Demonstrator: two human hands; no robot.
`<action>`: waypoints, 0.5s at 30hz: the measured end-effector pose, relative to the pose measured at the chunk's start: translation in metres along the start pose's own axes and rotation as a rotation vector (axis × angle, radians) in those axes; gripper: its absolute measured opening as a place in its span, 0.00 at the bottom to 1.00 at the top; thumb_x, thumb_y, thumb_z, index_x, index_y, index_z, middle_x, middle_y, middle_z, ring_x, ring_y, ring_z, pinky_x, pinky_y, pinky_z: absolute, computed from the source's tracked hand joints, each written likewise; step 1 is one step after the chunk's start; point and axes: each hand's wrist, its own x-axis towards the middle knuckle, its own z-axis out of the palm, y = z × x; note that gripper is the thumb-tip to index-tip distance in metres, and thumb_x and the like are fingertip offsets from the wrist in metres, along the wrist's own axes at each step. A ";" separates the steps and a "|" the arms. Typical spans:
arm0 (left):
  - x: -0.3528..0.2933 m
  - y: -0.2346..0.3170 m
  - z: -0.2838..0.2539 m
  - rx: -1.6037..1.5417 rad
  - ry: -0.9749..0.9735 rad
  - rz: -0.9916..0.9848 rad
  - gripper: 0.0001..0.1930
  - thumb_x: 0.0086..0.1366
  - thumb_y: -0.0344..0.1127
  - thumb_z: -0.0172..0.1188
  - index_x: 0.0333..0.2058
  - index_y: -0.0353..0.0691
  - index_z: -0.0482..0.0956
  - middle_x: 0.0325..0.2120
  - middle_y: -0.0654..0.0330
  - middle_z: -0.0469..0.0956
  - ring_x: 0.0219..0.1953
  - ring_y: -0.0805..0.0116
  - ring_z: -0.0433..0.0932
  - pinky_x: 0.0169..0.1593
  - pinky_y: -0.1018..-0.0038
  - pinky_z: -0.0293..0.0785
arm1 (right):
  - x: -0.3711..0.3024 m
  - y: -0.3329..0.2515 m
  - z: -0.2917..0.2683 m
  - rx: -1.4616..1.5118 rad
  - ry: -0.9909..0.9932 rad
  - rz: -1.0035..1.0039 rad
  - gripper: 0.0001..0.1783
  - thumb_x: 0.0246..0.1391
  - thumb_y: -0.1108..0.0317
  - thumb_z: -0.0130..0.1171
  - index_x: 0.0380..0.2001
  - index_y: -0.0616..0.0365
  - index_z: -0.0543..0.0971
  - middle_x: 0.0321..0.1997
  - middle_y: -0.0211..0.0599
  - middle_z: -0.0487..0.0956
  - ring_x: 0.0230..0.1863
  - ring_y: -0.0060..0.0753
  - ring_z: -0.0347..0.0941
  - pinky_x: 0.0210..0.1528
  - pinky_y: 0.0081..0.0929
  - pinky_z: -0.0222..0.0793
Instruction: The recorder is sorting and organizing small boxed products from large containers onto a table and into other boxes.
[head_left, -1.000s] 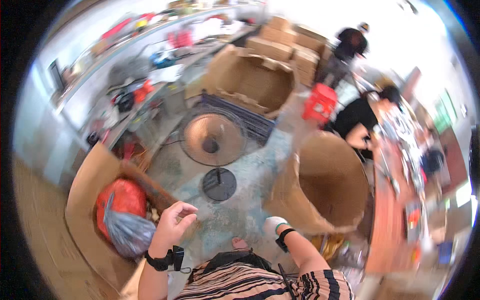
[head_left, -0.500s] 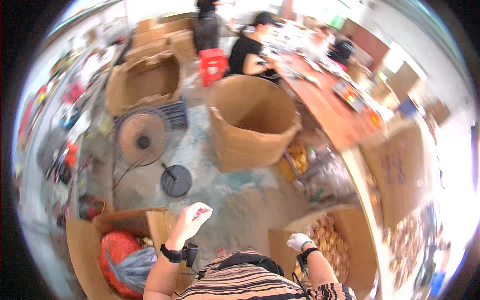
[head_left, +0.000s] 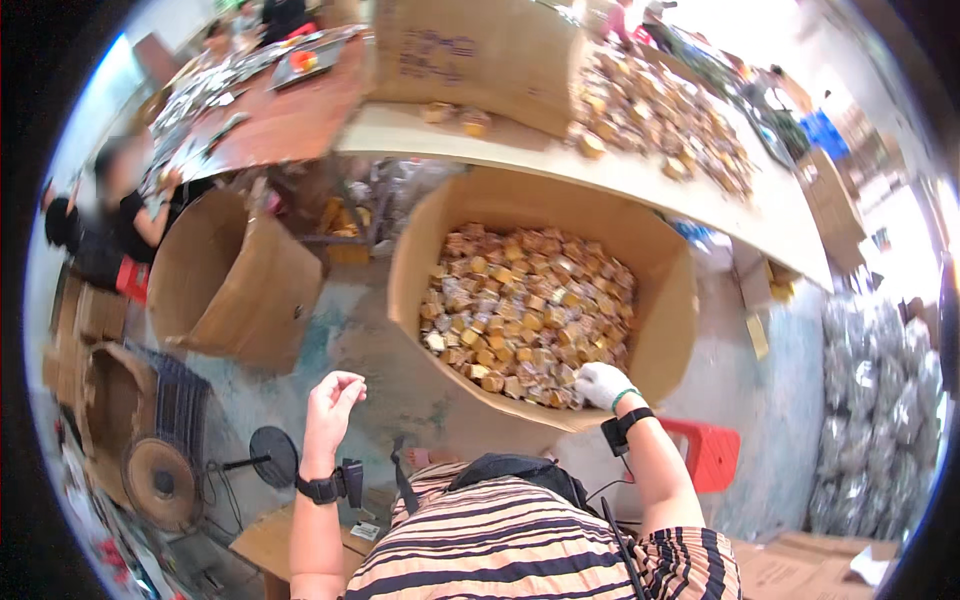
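Near the middle of the head view, a big open cardboard box (head_left: 545,310) stands on the floor, filled with small wrapped yellow-brown packets (head_left: 525,310). Its far side sits just under the edge of a long pale worktop (head_left: 640,170), which carries more of the same packets and another carton. The right hand (head_left: 603,384), in a white glove, reaches over the near rim of the box and rests among the packets at its near right corner; its fingers curl down into the heap, and I cannot tell whether they have closed on a packet. The left hand (head_left: 332,400) is bare, raised over the floor to the left of the box, fingers loosely bent and holding nothing. To the far left lies an empty cardboard box (head_left: 235,285) tipped on its side, and a red stool (head_left: 712,450) stands just right of the person. The step in hand looks like picking packets out of the box. The next move probably calls for a firm pinch on one packet and a clean lift over the rim.
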 end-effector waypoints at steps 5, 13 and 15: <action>0.022 0.027 0.174 0.136 -0.289 0.064 0.05 0.60 0.28 0.55 0.34 0.34 0.75 0.27 0.65 0.76 0.30 0.79 0.74 0.37 0.82 0.70 | -0.117 0.195 0.009 0.145 0.276 0.253 0.18 0.45 0.56 0.50 0.29 0.59 0.78 0.34 0.50 0.77 0.40 0.53 0.72 0.43 0.41 0.67; 0.032 0.051 0.411 0.234 -0.668 -0.045 0.07 0.61 0.30 0.57 0.37 0.36 0.75 0.29 0.67 0.75 0.31 0.82 0.71 0.36 0.82 0.68 | -0.376 0.420 0.134 -0.258 -0.339 0.581 0.12 0.45 0.68 0.51 0.32 0.59 0.80 0.37 0.48 0.79 0.41 0.47 0.76 0.43 0.38 0.72; 0.037 0.055 0.445 0.212 -0.711 0.052 0.07 0.61 0.31 0.57 0.37 0.36 0.75 0.29 0.67 0.75 0.30 0.82 0.70 0.35 0.83 0.68 | -0.424 0.436 0.152 0.013 -0.328 0.873 0.16 0.44 0.62 0.49 0.31 0.61 0.80 0.34 0.51 0.79 0.33 0.49 0.77 0.36 0.41 0.71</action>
